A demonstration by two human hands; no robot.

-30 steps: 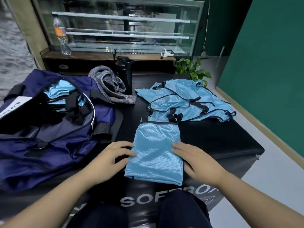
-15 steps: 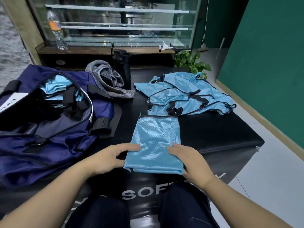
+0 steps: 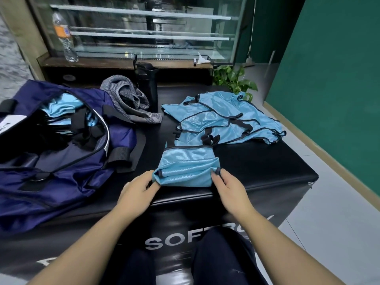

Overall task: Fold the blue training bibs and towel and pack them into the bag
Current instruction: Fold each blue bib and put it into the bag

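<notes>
A folded blue bib (image 3: 186,167) lies at the near edge of the black padded box (image 3: 257,167). My left hand (image 3: 137,190) pinches its near left corner and my right hand (image 3: 228,187) pinches its near right corner; the near half is lifted and turned over toward the far half. A loose pile of blue bibs (image 3: 222,118) lies behind it. The navy bag (image 3: 61,159) stands open at the left with folded blue bibs (image 3: 61,103) inside. A grey towel (image 3: 127,99) is bunched by the bag's far end.
A black flask (image 3: 147,85) stands behind the towel. A plastic water bottle (image 3: 64,38) stands on the wooden ledge before a glass display case. A potted plant (image 3: 234,81) is past the box's far corner. A green wall runs along the right.
Both hands slid from flat on the bib to its near corners, took hold, and folded the near half up and away. The view also tilted slightly.
</notes>
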